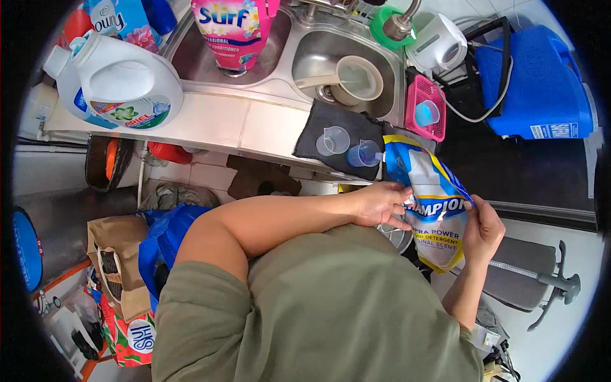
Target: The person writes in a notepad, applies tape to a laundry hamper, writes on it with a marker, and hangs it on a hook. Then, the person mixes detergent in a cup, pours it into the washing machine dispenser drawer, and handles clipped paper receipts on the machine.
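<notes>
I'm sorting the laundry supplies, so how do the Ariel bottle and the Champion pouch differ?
The Ariel bottle is mostly white, while the Champion pouch is blue, white and yellow. The Ariel bottle has a moulded handle; the Champion pouch is a flexible pack. The Ariel bottle rests on the counter, whereas the Champion pouch is held in both hands. Both carry printed brand names.

Pouch (433,210) between left hand (382,205) and right hand (485,230). Ahead of left hand: two cups (333,141) on cloth (310,130). Beyond, dipper (359,77) in sink (312,52); right of it, basket (417,95), small cup (428,113) inside.
</notes>
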A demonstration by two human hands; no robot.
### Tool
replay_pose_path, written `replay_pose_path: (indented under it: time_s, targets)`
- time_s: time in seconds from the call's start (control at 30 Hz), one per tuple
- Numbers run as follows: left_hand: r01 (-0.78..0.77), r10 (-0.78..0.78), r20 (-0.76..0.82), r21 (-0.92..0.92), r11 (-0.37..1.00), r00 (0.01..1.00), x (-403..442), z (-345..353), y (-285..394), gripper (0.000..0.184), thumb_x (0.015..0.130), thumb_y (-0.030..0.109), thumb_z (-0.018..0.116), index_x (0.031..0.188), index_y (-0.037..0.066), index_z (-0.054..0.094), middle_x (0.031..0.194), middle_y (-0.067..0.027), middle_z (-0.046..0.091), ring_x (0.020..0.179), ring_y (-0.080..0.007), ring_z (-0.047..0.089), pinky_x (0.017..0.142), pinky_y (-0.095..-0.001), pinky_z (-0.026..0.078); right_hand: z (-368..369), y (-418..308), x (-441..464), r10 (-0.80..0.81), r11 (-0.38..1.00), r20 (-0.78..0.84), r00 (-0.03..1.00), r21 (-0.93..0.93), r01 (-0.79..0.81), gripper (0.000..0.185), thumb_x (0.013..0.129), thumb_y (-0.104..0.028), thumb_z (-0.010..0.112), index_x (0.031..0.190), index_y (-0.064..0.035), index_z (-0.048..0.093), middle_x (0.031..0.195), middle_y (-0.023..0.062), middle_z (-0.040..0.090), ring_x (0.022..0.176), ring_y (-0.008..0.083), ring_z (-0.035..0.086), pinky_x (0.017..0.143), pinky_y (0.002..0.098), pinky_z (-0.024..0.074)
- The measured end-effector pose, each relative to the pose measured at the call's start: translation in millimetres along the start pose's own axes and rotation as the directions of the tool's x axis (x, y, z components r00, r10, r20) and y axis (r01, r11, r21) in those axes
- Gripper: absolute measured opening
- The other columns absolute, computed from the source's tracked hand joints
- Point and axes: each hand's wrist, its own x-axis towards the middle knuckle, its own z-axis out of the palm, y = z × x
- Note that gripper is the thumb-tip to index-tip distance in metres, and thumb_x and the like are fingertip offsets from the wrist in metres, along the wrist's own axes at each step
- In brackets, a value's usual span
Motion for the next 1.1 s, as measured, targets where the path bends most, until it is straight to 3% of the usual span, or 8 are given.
replay_pose_path:
  time_s: [0.1,0.63,1.1]
  targets:
    - [-0.01,0.01,-0.01,0.003,1.0,1.0,-1.2,2.6,0.6,0.039,0.1,0.029,0.054,0.131,0.007,0.045,0.129,-0.0111,0.055,0.121,-0.0312,0.055,0.098,-0.0581,0.047,0.9,-3.8,2.0,-0.031,1.0,-0.015,0.999,-0.006,0.031,0.009,0.083,0.001,0.068,0.093,0.0032,0.067,0.078,0.0147,0.068,0.071,0.0195,0.067,0.067,0.0281,0.0505]
    - [-0.016,0.015,0.028,0.017,1.0,0.999,-5.4,9.6,4.2,0.044,0.101,0.032,0.051,0.135,0.006,0.042,0.133,-0.0091,0.053,0.126,-0.0305,0.051,0.099,-0.0599,0.046,4.9,-4.7,3.5,0.005,0.999,-0.031,1.0,-0.047,-0.006,0.01,0.084,-0.001,0.069,0.093,0.0037,0.069,0.081,0.0154,0.07,0.073,0.0183,0.068,0.069,0.0283,0.0519]
    - [-0.017,0.017,0.05,0.005,1.0,0.999,-6.4,9.5,6.8,0.042,0.101,0.033,0.05,0.133,0.007,0.044,0.131,-0.0099,0.055,0.12,-0.0319,0.056,0.098,-0.0596,0.046,7.3,-6.7,6.7,0.005,0.999,-0.04,0.999,-0.035,-0.006,0.011,0.084,-0.002,0.069,0.094,0.0035,0.069,0.082,0.0166,0.07,0.075,0.019,0.069,0.07,0.0286,0.0524]
